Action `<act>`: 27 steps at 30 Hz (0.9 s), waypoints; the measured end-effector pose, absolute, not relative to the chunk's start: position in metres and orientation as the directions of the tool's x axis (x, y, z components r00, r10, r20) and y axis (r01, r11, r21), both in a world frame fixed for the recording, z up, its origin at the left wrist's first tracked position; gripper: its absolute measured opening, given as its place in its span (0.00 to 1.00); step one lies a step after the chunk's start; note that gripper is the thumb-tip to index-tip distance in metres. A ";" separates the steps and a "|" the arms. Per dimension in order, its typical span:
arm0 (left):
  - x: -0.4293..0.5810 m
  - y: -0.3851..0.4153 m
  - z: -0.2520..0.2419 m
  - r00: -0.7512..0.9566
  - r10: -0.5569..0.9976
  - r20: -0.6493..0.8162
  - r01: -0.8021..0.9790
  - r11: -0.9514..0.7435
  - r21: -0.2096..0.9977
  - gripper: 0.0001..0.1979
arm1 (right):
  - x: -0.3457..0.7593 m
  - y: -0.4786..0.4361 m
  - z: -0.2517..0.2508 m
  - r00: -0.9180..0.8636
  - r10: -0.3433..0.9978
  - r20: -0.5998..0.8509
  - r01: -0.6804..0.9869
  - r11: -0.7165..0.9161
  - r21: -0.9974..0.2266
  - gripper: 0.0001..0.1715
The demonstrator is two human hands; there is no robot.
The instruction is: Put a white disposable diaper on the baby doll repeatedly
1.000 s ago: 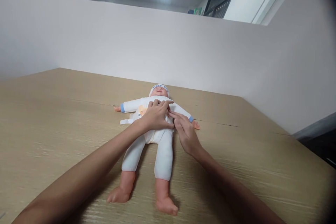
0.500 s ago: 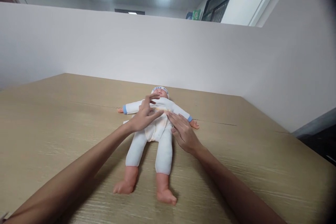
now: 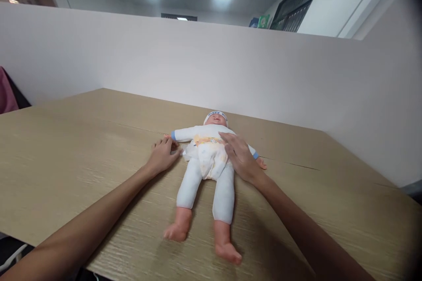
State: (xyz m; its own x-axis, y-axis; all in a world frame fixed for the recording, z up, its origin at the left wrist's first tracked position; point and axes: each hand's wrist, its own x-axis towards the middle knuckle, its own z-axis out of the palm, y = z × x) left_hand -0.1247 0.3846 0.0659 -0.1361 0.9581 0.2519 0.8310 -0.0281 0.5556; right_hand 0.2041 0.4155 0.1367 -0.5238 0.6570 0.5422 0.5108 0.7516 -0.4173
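A baby doll (image 3: 224, 197) in a white suit with blue cuffs lies on its back, feet towards me. A white diaper (image 3: 211, 158) with an orange patterned waistband covers its belly and hips. One side wing of the diaper (image 3: 191, 151) sticks out loosely on the left. My right hand (image 3: 242, 156) rests over the diaper's right side, its fingers stretched towards the doll's chest. Down at the table, beside the doll's left-side hand and the loose wing, is my left hand (image 3: 163, 156). Its fingers are slightly bent, with the thumb apart, and nothing shows in its grasp.
The doll lies on a wooden table (image 3: 99, 175) with a thin seam across it. A white partition wall (image 3: 165, 52) rises behind the table. Pink cloth (image 3: 5, 92) shows at the far left, and a dark gap lies below the table's front left edge.
My left hand has moved left, off the diaper and down to the table by the doll's hand. My right hand stays at the diaper's right side. The view has turned slightly left.
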 end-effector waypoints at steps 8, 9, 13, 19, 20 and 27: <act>-0.130 0.402 0.083 -0.082 0.996 0.045 0.755 0.032 0.655 0.15 | 0.120 0.472 0.183 -0.710 0.685 0.164 0.618 0.718 -0.322 0.31; -0.132 0.403 0.086 -0.068 0.998 0.020 0.728 0.036 0.684 0.16 | 0.113 0.476 0.185 -0.707 0.689 0.158 0.627 0.715 -0.309 0.29; -0.137 0.405 0.096 0.024 1.000 -0.004 0.555 -0.010 0.832 0.23 | 0.104 0.482 0.190 -0.700 0.684 0.203 0.632 0.727 -0.269 0.16; -0.129 0.409 0.113 0.080 0.993 0.083 0.306 -0.103 0.947 0.28 | 0.115 0.467 0.196 -0.922 0.313 0.228 0.221 0.908 -0.354 0.19; -0.126 0.409 0.115 0.081 0.992 0.099 0.281 -0.118 0.952 0.28 | 0.116 0.466 0.195 -0.936 0.295 0.192 0.206 0.901 -0.382 0.18; -0.106 0.412 0.125 0.093 0.985 0.143 0.213 -0.160 0.964 0.25 | 0.103 0.471 0.181 -0.948 0.301 0.105 0.258 0.918 -0.301 0.21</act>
